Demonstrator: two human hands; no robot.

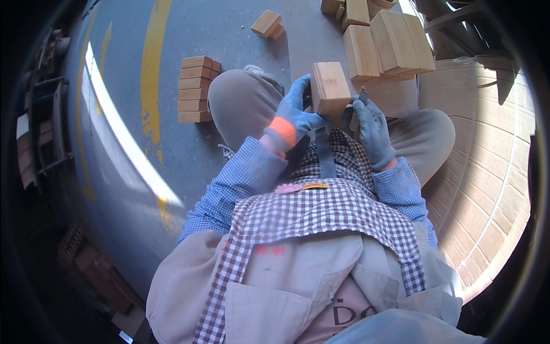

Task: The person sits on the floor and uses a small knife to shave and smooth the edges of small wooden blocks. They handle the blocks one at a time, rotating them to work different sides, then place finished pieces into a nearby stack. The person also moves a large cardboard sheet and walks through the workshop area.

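Note:
A light wooden block is held up in front of me, above my lap. My left hand, in a blue-grey glove with an orange cuff, grips it from the left side, the fingers closed against it. At the block's lower right is my right hand, in a grey glove, closed around a narrow, dark, flat piece whose tip sticks up past the fingers. Its exact kind I cannot make out. Below the block a grey strap-like strip lies over my checked apron.
Beyond my left knee stands a stack of wooden blocks. Two loose wooden pieces lie farther out on the grey floor. Larger wooden blocks are grouped at the far right, beside flattened cardboard. Yellow lines mark the floor.

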